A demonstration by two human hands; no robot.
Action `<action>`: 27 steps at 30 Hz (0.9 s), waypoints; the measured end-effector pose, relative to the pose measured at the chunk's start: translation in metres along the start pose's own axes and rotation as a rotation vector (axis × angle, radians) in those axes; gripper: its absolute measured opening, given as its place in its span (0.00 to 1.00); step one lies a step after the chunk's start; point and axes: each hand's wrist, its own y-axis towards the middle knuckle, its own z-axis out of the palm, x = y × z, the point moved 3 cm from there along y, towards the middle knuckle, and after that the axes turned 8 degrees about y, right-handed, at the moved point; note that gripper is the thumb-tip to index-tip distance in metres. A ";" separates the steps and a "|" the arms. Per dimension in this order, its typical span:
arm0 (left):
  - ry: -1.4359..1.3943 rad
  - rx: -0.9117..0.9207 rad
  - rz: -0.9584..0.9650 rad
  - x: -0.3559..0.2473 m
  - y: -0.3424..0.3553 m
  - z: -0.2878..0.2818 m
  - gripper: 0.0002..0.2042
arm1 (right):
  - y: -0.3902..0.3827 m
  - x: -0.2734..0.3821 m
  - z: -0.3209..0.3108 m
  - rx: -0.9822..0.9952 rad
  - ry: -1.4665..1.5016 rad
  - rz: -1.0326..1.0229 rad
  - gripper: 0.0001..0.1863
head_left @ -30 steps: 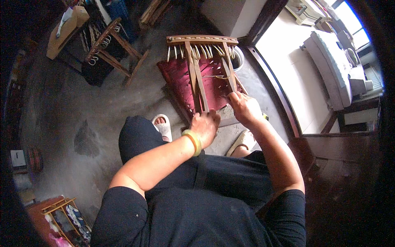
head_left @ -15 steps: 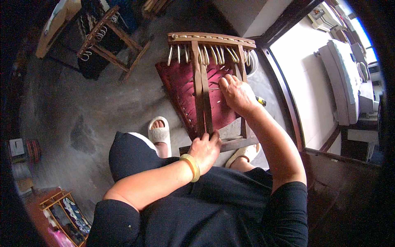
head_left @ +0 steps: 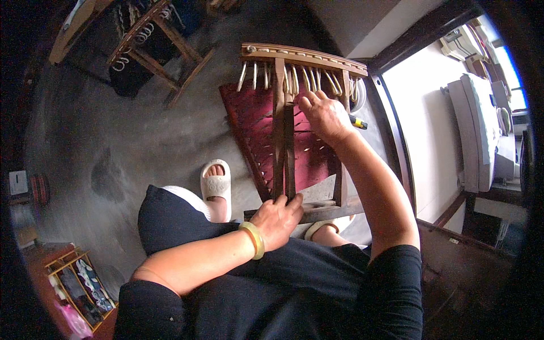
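Two bare hands work at one wooden frame [head_left: 279,130], which stands just in front of the person, between the two feet and above a single dark red panel [head_left: 313,161]. Three upright bars show on it, two close together and one apart at the right, joined by one top bar and one lower bar. A single row of pale cord loops [head_left: 294,79] hangs from the top bar, too crowded for a sure count. The left hand [head_left: 277,221], with one yellowish bangle [head_left: 253,240] on its wrist, is clamped on the frame's lower end, at the paired bars. The right hand [head_left: 324,116] is higher up, fingers curled tightly around one tool, whose yellow-and-black handle [head_left: 358,122] sticks out beyond the wrist. Two pale slippers [head_left: 216,186] are on the feet. One second frame [head_left: 153,65], also looped with cord, stands well apart at upper left.
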 end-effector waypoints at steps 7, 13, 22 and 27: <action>0.004 0.007 0.011 0.004 0.000 0.002 0.12 | 0.009 -0.005 0.008 0.020 -0.022 0.013 0.09; -0.034 -0.034 0.016 0.007 0.000 0.005 0.12 | 0.014 -0.008 0.009 0.042 -0.108 0.017 0.11; -0.014 -0.064 0.034 0.008 0.000 0.011 0.12 | 0.021 -0.014 0.014 0.074 -0.116 0.024 0.11; 0.006 -0.136 0.052 0.012 -0.002 0.008 0.11 | 0.015 -0.010 0.017 0.132 -0.154 -0.059 0.09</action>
